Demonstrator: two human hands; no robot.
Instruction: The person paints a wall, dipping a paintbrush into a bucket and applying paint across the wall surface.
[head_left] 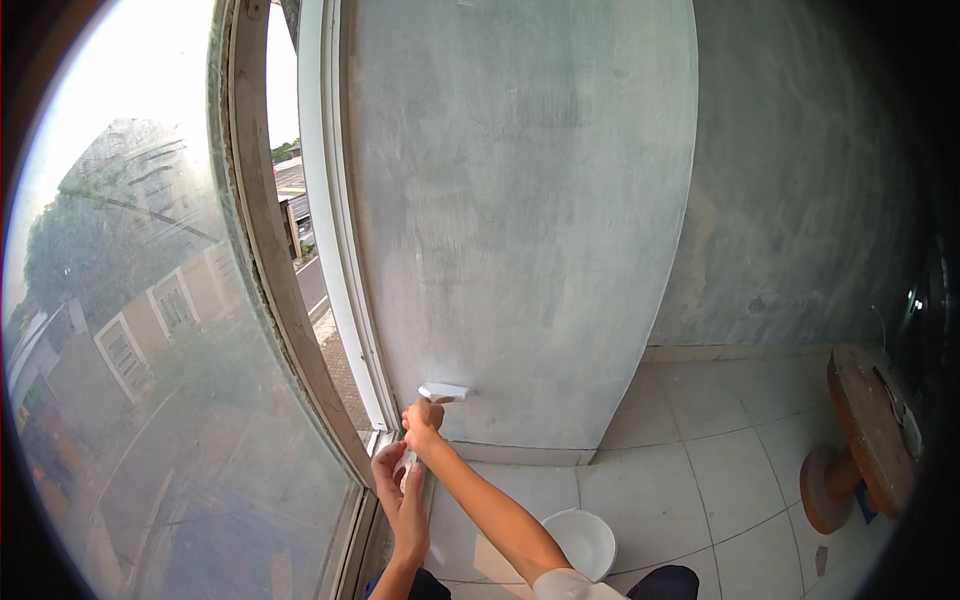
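Low on the grey wall panel (520,220), a small white paint roller (443,391) lies level against the surface, close to the window frame. Just below it, my right hand (423,424) is closed in a fist round its handle, mostly hidden by the fingers. My left hand (402,495) is below and slightly left of the right one, with its fingers curled round a small whitish thing (408,467). Whether that is the end of the roller's handle or a separate piece, I cannot tell.
A glass window pane (150,330) in a worn frame (290,290) stands at my left, beside a white frame post (345,240). A white bucket (582,543) sits on the tiled floor (660,480) near my knees. At the right is a wooden spool-shaped table (865,430).
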